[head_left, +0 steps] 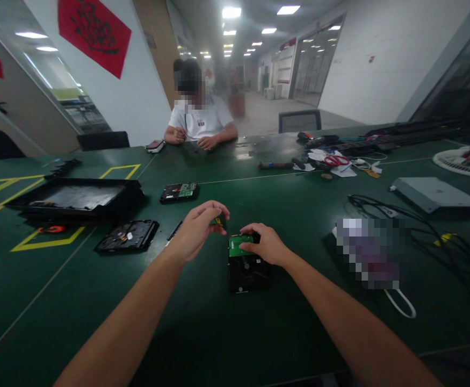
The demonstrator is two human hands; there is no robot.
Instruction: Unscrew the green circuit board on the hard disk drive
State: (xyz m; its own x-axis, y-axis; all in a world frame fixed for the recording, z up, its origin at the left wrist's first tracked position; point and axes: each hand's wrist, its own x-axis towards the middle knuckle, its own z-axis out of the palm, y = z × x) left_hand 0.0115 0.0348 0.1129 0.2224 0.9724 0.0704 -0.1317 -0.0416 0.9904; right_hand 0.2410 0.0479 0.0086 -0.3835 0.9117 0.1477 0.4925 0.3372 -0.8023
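Note:
A hard drive (250, 275) lies on the green table in front of me, with a green circuit board (237, 246) at its far end. My right hand (265, 244) grips that end, its thumb on the board and its fingers at the far edge. To the left, my left hand (202, 228) is raised above the table, its fingers curled round a small yellow-and-black thing (219, 221), mostly hidden and too small to name. A thin dark strip (174, 231) lies partly behind my left hand.
Two more hard drives (128, 236) (179, 192) and a black tray (85, 196) lie at left. At right are a blurred-out pouch-like thing (367, 252), black cables (416, 226) and a grey metal box (440, 193). Across the table sits another person (202, 118). Tools and scraps (327, 156) lie farther back.

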